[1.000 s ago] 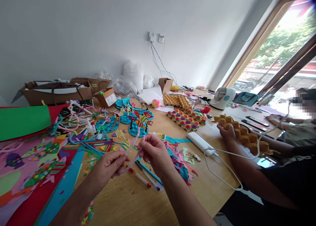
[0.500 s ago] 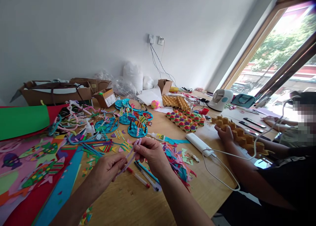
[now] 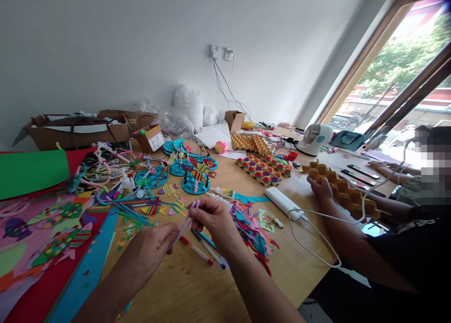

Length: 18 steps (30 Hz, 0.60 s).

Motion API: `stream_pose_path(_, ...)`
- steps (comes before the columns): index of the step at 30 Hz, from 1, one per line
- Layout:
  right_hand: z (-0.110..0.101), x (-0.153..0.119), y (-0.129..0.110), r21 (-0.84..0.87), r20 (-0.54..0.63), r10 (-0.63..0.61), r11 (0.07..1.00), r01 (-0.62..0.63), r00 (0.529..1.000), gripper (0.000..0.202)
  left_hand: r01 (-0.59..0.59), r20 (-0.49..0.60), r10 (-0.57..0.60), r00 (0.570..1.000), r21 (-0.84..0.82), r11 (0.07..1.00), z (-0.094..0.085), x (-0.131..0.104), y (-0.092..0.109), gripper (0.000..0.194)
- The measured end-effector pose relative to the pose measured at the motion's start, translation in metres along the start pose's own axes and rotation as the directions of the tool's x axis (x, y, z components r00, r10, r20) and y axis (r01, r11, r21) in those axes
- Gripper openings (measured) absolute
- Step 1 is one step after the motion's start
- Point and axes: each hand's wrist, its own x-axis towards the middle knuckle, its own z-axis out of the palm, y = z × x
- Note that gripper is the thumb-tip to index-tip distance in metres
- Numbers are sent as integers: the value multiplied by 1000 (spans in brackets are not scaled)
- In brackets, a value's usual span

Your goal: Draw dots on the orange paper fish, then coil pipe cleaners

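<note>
A pale lilac pipe cleaner [image 3: 184, 225], bent double, is stretched between my two hands above the table. My left hand [image 3: 151, 245] pinches its lower end, fingers closed. Closer to the bend, my right hand [image 3: 213, 219] grips it between thumb and forefinger. Under my hands lie a red pen [image 3: 197, 251] and a dark-capped pen [image 3: 211, 250]. Just beyond are striped paper fish [image 3: 151, 210] and a round blue base [image 3: 196, 183] with a fish standing on it.
Colourful paper scraps [image 3: 252, 229] lie right of my hands, near a white power bank [image 3: 284, 203] with a looping cable. A co-worker's hand [image 3: 322, 191] holds an egg carton [image 3: 338, 186] at the right. Coloured sheets [image 3: 33, 175] cover the left; a fan [image 3: 315, 139] stands farther back.
My left hand has turned slightly, its back now showing more. The pipe cleaner remains between both hands, and the view has shifted a little.
</note>
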Motion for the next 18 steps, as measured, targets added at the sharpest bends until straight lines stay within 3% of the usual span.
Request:
stream_pose_path(7,0,0,2,-17,8,23,1000,-23,1000,25,141,6,-151,989,318,938,-5,-3,16,24)
stream_pose_path(10,-1,0,6,11,-19,27,1000,-27,999,24,157,-19,-160,987,339,928,-4,-3,14,23)
stream_pose_path(12,-2,0,7,58,-59,19,998,-15,998,23,140,-59,-129,990,263,955,-3,-2,10,27)
stream_pose_path(15,-4,-1,8,166,-151,6,986,19,988,23,-42,-184,46,982,22,999,-6,-2,5,27)
stream_pose_path(18,-8,0,7,292,-212,15,955,49,977,23,-204,-221,145,964,-271,941,-13,-7,5,24)
